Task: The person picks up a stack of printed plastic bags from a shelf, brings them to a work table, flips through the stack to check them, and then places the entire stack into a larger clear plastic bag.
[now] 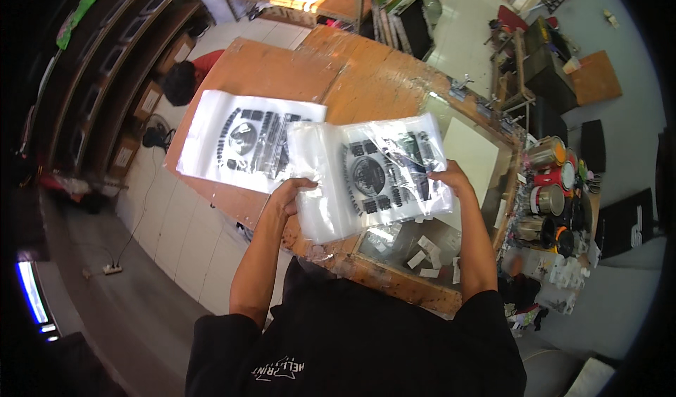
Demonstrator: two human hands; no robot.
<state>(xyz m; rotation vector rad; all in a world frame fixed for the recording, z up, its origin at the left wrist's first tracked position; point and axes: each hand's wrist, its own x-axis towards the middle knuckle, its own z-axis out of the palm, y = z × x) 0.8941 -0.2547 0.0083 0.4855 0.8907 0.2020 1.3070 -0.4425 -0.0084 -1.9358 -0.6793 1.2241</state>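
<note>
The person holds a bunch of clear plastic bags (pixel 377 168) with black printing, over the middle of the tabletop (pixel 264 62). The left hand (pixel 286 194) has the left edge, and the right hand (pixel 454 179) has the right edge. With one hand on each side, the floppy bags likely don't sag or slide apart so much. Each thumb lies on top. The fingers seem to pinch the bags from below, but most of them are hidden under the plastic, so that part is hard to tell. The left side of the bunch sits a bit nearer than the right side.

Another pile of printed bags (pixel 201 133) lies flat to the left. It is on a bare, wide part of the tabletop, maybe so it can stay smooth. The held bunch covers its right end; whether the two touch, one cannot tell.

On the right, a pale sheet (pixel 468 154) lies flat. Small white scraps (pixel 429 250) lie on the near side, under and beside the right arm. Metal clamps (pixel 461 85) sit along the far edge, perhaps to grip a frame. Paint cans (pixel 547 200) crowd together past the right edge, probably to keep them close but out of the way.
</note>
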